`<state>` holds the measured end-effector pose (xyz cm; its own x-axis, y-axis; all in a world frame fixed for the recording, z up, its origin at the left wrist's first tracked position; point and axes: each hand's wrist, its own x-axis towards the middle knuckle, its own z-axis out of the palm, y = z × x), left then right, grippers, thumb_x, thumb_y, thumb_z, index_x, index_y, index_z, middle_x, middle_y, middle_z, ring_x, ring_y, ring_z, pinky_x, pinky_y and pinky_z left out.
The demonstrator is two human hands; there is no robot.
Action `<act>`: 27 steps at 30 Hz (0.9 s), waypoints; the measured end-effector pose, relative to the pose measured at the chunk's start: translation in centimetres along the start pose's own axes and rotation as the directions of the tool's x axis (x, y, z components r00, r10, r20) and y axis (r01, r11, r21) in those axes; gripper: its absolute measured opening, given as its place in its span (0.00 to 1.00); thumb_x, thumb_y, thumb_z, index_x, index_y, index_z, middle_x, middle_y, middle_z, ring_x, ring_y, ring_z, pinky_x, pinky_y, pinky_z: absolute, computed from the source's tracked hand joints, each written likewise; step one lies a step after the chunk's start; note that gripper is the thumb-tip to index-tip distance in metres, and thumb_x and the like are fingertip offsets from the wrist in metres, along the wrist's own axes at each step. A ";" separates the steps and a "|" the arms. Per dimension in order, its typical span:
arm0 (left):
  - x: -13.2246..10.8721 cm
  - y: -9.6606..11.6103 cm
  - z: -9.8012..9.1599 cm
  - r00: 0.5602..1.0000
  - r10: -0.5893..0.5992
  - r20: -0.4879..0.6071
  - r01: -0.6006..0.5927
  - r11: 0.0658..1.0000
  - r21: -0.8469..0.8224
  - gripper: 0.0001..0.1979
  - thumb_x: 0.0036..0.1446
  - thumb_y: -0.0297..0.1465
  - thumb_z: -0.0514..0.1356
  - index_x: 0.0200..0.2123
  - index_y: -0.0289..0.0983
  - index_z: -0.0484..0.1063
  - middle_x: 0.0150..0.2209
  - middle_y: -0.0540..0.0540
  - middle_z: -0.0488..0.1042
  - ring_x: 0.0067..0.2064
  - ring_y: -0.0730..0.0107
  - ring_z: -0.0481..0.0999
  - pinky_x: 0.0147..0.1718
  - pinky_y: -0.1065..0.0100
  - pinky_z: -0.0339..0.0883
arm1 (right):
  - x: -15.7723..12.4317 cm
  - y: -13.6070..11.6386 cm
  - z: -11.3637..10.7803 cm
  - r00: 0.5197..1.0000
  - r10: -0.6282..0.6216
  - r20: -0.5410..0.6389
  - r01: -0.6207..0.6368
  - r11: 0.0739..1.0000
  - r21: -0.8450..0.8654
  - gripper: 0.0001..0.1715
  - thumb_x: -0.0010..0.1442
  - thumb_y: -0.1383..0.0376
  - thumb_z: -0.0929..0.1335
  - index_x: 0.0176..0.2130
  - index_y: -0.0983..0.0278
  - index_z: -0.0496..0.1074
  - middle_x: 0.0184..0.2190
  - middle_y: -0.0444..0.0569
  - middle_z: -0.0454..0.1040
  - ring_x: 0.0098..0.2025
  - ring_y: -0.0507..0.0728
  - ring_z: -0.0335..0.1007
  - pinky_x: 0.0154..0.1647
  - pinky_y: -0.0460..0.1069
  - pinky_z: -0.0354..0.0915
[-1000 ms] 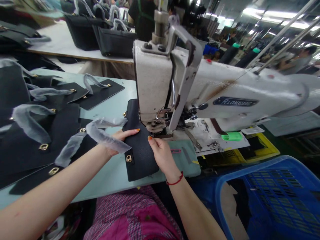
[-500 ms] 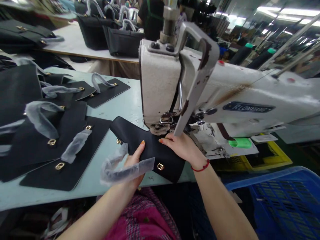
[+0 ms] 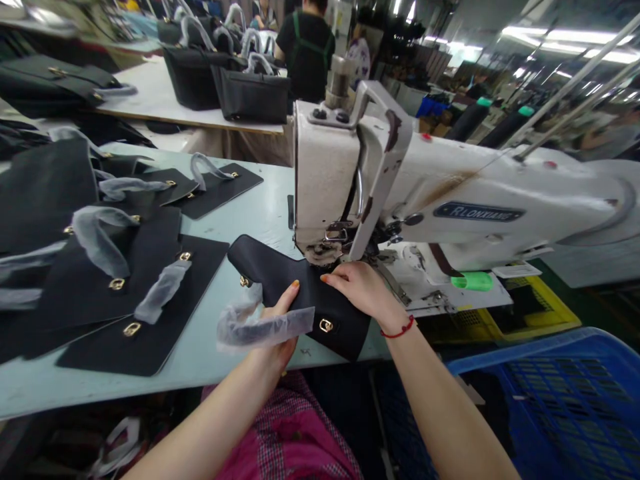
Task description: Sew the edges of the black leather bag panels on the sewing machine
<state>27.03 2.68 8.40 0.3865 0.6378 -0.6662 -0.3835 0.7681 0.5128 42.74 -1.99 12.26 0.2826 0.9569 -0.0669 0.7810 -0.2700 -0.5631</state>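
Note:
A black bag panel [image 3: 305, 287] lies with its far edge under the head of a white sewing machine [image 3: 325, 173]. Two gold buckles are fixed to it, joined by a handle [image 3: 270, 330] wrapped in clear plastic. My left hand [image 3: 277, 333] reaches through the handle loop and grips the panel's near edge, thumb on top, other fingers hidden beneath. Close to the presser area, my right hand [image 3: 363, 287] is closed on the panel's right part, with thumb and index finger near the stitching spot. The needle is hidden behind the machine head.
Several black panels [image 3: 165, 333] with plastic-wrapped handles lie on the light blue table [image 3: 260, 217] at left. Black bags [image 3: 255, 93] stand on a white table behind, near a person in a green apron [image 3: 307, 50]. A blue basket [image 3: 565, 380] and yellow crate [image 3: 545, 317] stand at right.
The camera view has shifted slightly, so the machine and tables appear displaced. Both hands keep their hold, and the panel stays almost in place under the machine head.

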 end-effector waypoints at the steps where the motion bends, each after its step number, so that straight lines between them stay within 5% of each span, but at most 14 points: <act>1: 0.0 -0.1 0.1 1.000 0.020 -0.020 -0.020 1.000 -0.011 0.10 0.59 0.23 0.62 0.42 0.41 0.77 0.52 0.46 0.80 0.62 0.62 0.71 0.59 0.67 0.69 | 0.0 0.1 0.0 1.000 -0.002 -0.004 0.002 1.000 0.000 0.24 0.65 0.58 0.69 0.20 0.65 0.69 0.18 0.43 0.66 0.22 0.49 0.57 0.26 0.48 0.45; 7: 0.4 -0.2 -0.1 0.992 0.103 -0.077 -0.102 0.995 0.019 0.21 0.52 0.22 0.66 0.50 0.40 0.74 0.52 0.42 0.79 0.62 0.56 0.71 0.58 0.63 0.71 | -0.1 0.5 0.5 1.000 -0.007 -0.028 0.008 0.999 0.040 0.25 0.65 0.57 0.68 0.20 0.65 0.70 0.18 0.44 0.66 0.22 0.50 0.57 0.26 0.49 0.44; 14: 1.0 0.8 -0.1 0.986 0.090 -0.140 -0.080 0.994 0.076 0.16 0.51 0.22 0.67 0.45 0.37 0.77 0.55 0.43 0.77 0.62 0.53 0.71 0.57 0.63 0.72 | -0.1 0.5 1.2 0.999 0.015 -0.050 -0.009 0.992 0.129 0.23 0.66 0.59 0.68 0.22 0.65 0.72 0.21 0.46 0.71 0.25 0.51 0.63 0.27 0.48 0.45; 27: 5.3 6.7 -1.5 0.970 0.046 0.237 -0.137 0.914 0.382 0.23 0.43 0.26 0.73 0.46 0.35 0.78 0.50 0.40 0.80 0.54 0.44 0.77 0.52 0.53 0.75 | -1.7 -0.1 5.7 0.987 0.090 -0.132 -0.003 0.837 0.547 0.20 0.68 0.59 0.63 0.27 0.65 0.67 0.24 0.43 0.66 0.28 0.52 0.60 0.29 0.46 0.52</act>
<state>25.20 11.16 7.50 0.5563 0.6679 -0.4944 -0.0829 0.6366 0.7667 38.97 -2.97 7.75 0.4226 0.9063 -0.0082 0.3487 -0.1709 -0.9215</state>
